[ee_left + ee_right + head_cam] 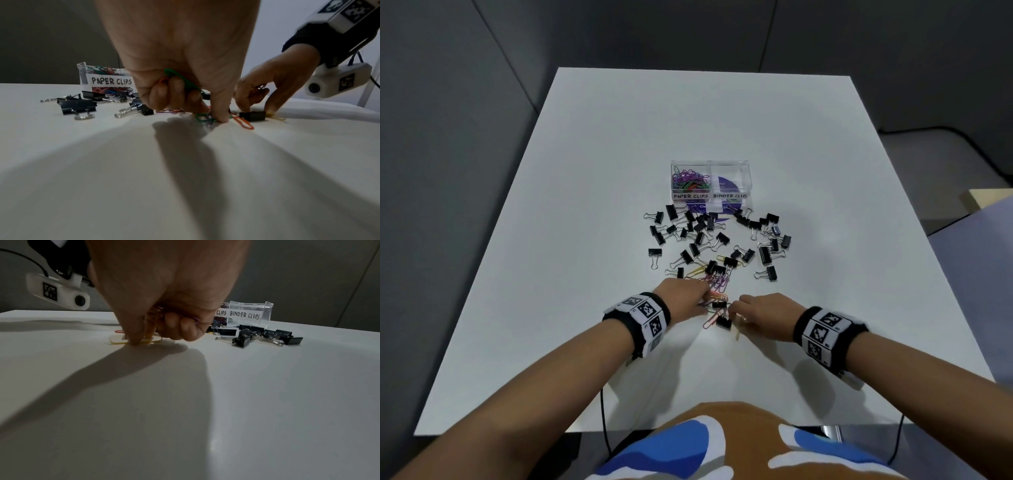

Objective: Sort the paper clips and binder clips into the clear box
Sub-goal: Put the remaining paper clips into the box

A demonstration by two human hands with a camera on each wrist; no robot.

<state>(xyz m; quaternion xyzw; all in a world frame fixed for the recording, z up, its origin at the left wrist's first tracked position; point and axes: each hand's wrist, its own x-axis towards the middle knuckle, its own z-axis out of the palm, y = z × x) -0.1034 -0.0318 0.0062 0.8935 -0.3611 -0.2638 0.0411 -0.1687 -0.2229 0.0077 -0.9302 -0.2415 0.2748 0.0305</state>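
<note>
Paper clips (717,281) in mixed colours lie on the white table (585,205) on my side of the clear box (711,181), tangled among black binder clips (698,236) that fan out from the box's front wall toward me. Many more coloured clips already fill the box's compartment labelled PAPER CLIPS (690,196); the one labelled BINDER CLIPS (729,196) looks bare apart from a purple printed disc showing through, though glare on the plastic makes that hard to judge.

My left hand (180,68) is curled around a small bunch of clips well short of the box: a green paper clip (180,79) pokes out between palm and fingers, with something red behind it that I cannot make out. Its fingertips (222,117) press onto more green and dark clips on the table, partly hidden beneath them. An orange paper clip (243,123) and one small binder clip (254,115) lie just beside.

My right hand (164,293) sits close to the left, also on the near side of the box. Its outer fingers are folded over several purplish clips, mostly hidden in the palm. Thumb and forefinger come down together on a yellow paper clip (117,342) lying flat; the wrist view blurs here, so I cannot tell whether they pinch it or only touch it.
</note>
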